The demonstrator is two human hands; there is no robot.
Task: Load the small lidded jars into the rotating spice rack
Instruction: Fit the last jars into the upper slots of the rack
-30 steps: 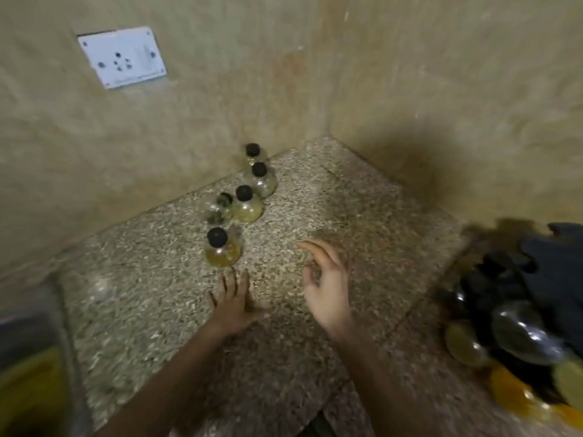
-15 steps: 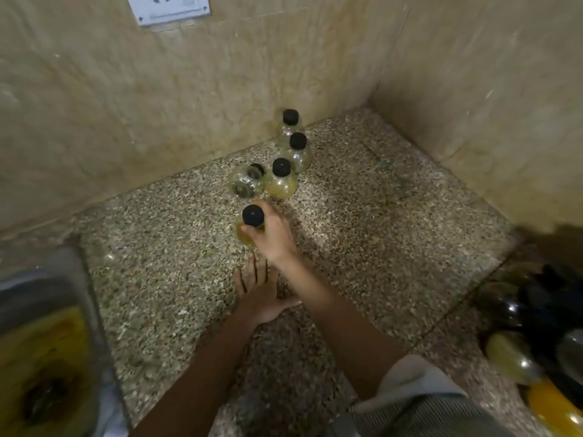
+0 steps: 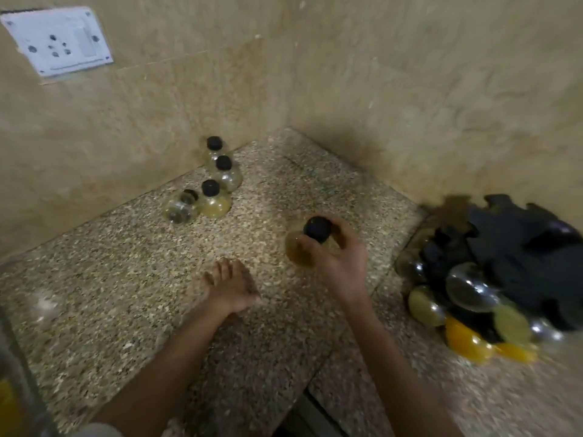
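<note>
While the right hand (image 3: 342, 260) gripped one black-lidded jar (image 3: 298, 252) in curled fingers over the speckled stone counter (image 3: 110, 294), between the wall group and the rack, the left hand (image 3: 232, 290) lay flat on that counter, fingers straight and close together. Four more jars (image 3: 216, 205) sat by the wall: three upright, one tipped jar (image 3: 179, 209) on its side. One black spice rack (image 3: 511, 234) stood at the right, its jars too blurred to count. One socket plate (image 3: 58, 39) was on the wall.

On the bench (image 3: 94, 294), four jars (image 3: 216, 207) sit along the left wall toward the far corner. The left hand (image 3: 232, 288) rests before them; the right hand (image 3: 334, 253) holds a fifth jar (image 3: 296, 250) between them and the rack (image 3: 504, 263) at the right edge.
</note>
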